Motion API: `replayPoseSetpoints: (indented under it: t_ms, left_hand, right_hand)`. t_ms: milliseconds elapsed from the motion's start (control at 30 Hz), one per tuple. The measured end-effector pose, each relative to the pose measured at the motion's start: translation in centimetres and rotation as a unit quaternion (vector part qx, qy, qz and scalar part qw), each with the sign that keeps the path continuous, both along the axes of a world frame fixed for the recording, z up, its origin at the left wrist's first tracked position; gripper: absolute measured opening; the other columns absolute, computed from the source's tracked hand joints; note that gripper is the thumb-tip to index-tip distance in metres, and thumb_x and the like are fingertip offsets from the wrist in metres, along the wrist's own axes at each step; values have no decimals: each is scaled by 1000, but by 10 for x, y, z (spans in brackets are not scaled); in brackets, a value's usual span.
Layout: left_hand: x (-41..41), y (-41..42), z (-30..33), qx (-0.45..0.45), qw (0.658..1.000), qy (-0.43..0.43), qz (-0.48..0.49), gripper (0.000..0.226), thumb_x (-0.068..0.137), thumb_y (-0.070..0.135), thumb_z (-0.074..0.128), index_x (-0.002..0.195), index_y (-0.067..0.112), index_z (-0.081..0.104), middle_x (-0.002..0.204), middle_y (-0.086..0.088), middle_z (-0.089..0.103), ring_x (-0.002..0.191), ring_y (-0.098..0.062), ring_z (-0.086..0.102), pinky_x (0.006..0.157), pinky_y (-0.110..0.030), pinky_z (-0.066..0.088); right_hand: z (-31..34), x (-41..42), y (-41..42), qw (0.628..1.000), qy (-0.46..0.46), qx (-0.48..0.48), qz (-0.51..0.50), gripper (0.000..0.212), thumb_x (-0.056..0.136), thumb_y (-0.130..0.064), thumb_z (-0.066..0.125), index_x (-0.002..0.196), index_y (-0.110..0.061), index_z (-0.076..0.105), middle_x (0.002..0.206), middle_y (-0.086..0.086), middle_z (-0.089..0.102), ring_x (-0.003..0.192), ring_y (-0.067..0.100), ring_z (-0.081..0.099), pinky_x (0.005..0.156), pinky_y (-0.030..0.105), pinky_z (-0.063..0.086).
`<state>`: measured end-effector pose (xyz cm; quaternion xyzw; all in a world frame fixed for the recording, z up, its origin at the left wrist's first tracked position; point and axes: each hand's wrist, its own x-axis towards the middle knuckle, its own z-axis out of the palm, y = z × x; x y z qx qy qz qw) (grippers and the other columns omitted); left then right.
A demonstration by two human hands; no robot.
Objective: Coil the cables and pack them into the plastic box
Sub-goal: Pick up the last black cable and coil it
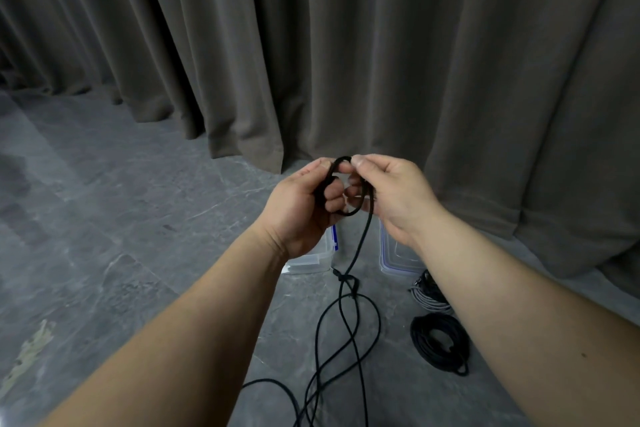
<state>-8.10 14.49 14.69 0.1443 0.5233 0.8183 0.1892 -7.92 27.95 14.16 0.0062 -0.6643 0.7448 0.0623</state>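
- Two hands work at chest height in front of the curtain (381, 45): the left hand (304, 208) has its fingers (334, 196) curled round a small loop of the black cable (358, 253), and the right hand (391, 191) pinches the top of that same loop between thumb and forefinger.
- From the loop the cable drops straight to the floor (121, 218), passes a small knot or tie just below the hands, and sprawls in loose, crossing bends toward the bottom edge of the view.
- One clear plastic box (311, 258) sits on the floor under the left wrist, with its lid (394, 260) just beside it under the right wrist; both are partly hidden.
- Near the lid lie a grey coiled cable (429, 298) and, closer to the viewer, a black coiled cable (438, 340), neither in the box.
- Judging by its drape, the cable is light, limp and thin, with some spring: loops will likely open unless pinched where the strands cross.
- Best hold, I judge, is the gathered bundle in the left palm while the right feeds slack; the crossed bends below could snag.
- Coiling looks barely begun.
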Motion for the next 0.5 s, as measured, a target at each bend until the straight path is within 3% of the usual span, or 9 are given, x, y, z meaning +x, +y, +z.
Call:
replayPoseSetpoints:
  t_ms: [67, 133, 200, 300, 400, 500]
  left_hand:
    - [0, -2, 0, 4, 999, 1, -39, 24, 91, 22, 46, 102, 11, 64, 63, 3, 48, 58, -8, 48, 70, -26, 48]
    - [-2, -5, -1, -2, 997, -3, -79, 33, 86, 20, 48, 113, 10, 64, 73, 2, 59, 70, -10, 59, 78, -30, 53]
    - [-4, -8, -3, -17, 995, 3, -101, 36, 88, 13, 46, 120, 11, 61, 84, 2, 68, 83, -12, 65, 79, -31, 55]
    - [-5, -12, -4, -75, 993, 24, -92, 36, 92, 6, 44, 121, 16, 63, 98, 2, 72, 94, -12, 65, 79, -27, 50]
    - [-6, -14, -5, -103, 992, 17, -65, 34, 89, 5, 52, 118, 15, 65, 92, 3, 71, 85, -9, 62, 74, -25, 44]
    - [-10, -15, -8, -68, 997, -9, -23, 31, 79, 9, 62, 109, 12, 69, 81, 3, 70, 72, -7, 58, 66, -20, 46]
  right_hand:
    - [1, -2, 3, 999, -14, -50, 4, 23, 96, -19, 55, 79, -12, 70, 78, 14, 55, 76, 32, 55, 70, 41, 51]
    - [3, -1, 7, 994, -28, -105, 9, 23, 96, -16, 55, 76, -10, 65, 70, 7, 50, 67, 23, 52, 54, 29, 53]
    - [4, 0, 9, 991, -33, -129, 11, 26, 95, -14, 54, 70, -12, 62, 66, 3, 46, 56, 14, 46, 44, 22, 46]
    - [2, -1, 12, 988, -38, -148, 22, 30, 95, -14, 55, 66, -15, 62, 63, 2, 46, 43, 7, 37, 43, 19, 39]
    - [0, -3, 13, 983, -60, -167, 38, 20, 95, -12, 54, 76, -11, 61, 70, 4, 47, 39, 4, 34, 40, 17, 34]
    - [-2, -3, 14, 983, -68, -166, 47, 15, 95, -8, 52, 87, -7, 63, 69, 3, 49, 42, 5, 37, 41, 18, 38]
